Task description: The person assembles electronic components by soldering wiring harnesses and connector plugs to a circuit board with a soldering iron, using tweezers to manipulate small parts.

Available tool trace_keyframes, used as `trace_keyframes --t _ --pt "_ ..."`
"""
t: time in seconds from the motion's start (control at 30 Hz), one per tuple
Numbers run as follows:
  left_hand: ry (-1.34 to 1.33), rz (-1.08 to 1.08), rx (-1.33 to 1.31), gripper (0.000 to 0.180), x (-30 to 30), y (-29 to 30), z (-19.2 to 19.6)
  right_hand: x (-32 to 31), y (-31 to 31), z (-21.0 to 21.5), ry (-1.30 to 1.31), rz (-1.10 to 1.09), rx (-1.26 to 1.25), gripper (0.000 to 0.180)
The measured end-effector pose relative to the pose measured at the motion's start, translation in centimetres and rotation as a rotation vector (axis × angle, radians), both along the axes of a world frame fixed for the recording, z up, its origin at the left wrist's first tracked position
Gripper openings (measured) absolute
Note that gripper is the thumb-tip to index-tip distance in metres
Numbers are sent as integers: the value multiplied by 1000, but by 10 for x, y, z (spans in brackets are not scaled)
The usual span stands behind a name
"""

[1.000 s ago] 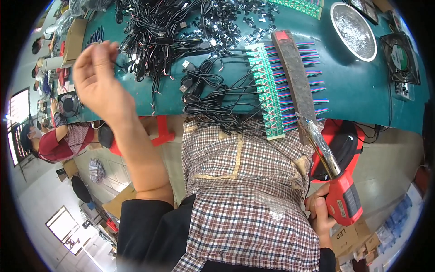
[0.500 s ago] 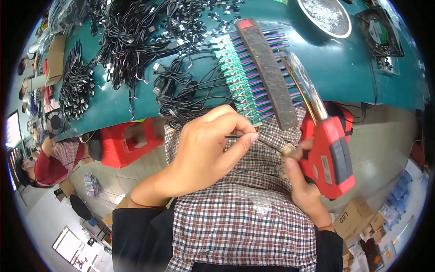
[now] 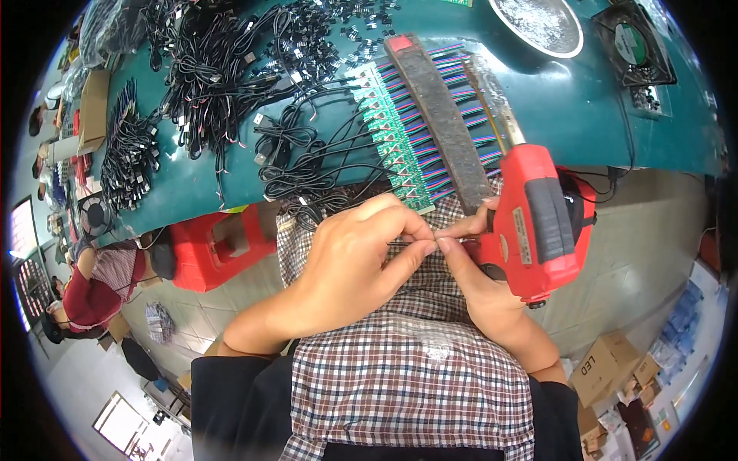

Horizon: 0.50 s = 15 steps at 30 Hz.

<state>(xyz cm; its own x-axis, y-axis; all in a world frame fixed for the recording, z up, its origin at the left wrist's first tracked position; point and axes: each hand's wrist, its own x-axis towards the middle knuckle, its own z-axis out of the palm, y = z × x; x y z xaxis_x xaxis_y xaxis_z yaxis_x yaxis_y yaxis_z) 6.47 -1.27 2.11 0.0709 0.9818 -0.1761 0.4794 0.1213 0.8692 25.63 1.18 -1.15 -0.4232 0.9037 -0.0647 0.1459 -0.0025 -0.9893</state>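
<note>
My left hand [image 3: 350,257] pinches the end of a thin black cable [image 3: 399,243] between thumb and forefinger, above my lap. My right hand [image 3: 488,292] meets it there, thumb and forefinger closed at the cable's tip. That same hand also keeps hold of a red soldering gun [image 3: 516,238] with a dark grey grip; its long metal barrel and thin brass tube point up toward the table. Just beyond my hands lies a strip of green circuit boards [image 3: 389,138], with black cables on its left and multicoloured wires [image 3: 478,115] on its right. A dark, worn bar [image 3: 438,107] rests across these wires.
Bundled black cables [image 3: 204,84] heap on the green table [image 3: 553,115] at the left. Small black connectors [image 3: 350,34] scatter at the back. A round metal bowl [image 3: 538,27] and a black fan [image 3: 634,46] stand at the back right. A red stool [image 3: 192,253] is below, left.
My right hand has moved left with the soldering gun, and its thumb and forefinger have come up to the cable end. My left hand keeps its pinch.
</note>
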Motion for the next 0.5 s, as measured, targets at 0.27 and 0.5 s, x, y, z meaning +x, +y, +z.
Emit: trace_keyframes --t 0.27,0.5 --pt "-25 72 89 9 5 -5 -4 -6 -9 3 203 -130 -88 55" --pt "46 125 30 10 1 0 -2 -2 -4 6 47 -100 -47 53"
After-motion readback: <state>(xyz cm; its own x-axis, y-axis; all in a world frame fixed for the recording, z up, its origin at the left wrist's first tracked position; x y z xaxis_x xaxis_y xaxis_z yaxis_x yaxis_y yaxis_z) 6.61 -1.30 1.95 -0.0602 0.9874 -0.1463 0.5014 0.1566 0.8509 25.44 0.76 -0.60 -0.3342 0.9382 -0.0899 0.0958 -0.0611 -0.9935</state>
